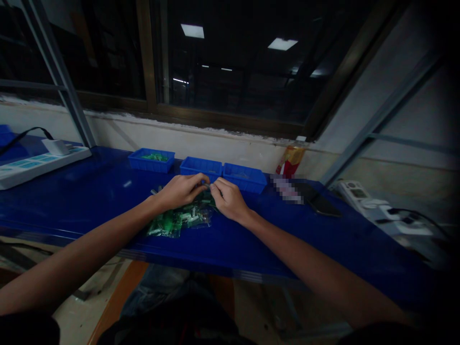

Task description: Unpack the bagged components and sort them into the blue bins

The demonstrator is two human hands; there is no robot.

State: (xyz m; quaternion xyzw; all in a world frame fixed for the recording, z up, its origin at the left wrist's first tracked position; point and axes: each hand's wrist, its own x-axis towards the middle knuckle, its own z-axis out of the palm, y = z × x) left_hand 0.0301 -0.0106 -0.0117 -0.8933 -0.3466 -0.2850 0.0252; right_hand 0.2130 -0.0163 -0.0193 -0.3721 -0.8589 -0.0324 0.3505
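My left hand [182, 190] and my right hand [230, 199] meet above the blue table, fingertips close together. Between them is a small, thin, greyish piece [207, 185], pinched by both hands; its kind is too small to make out. Below and partly hidden by my hands lies a pile of small clear plastic bags [168, 223] with green and whitish parts inside. Just behind my hands stand a blue bin [201, 165] and another blue bin [245, 176] with a few thin pieces in it.
A third blue bin [151, 160] holds green pieces. White power strips [43, 165] lie at the left and right, with cords. A dark phone [321, 203] lies right of my hands, near a red and yellow packet [290, 162]. A window and wall bound the table's back.
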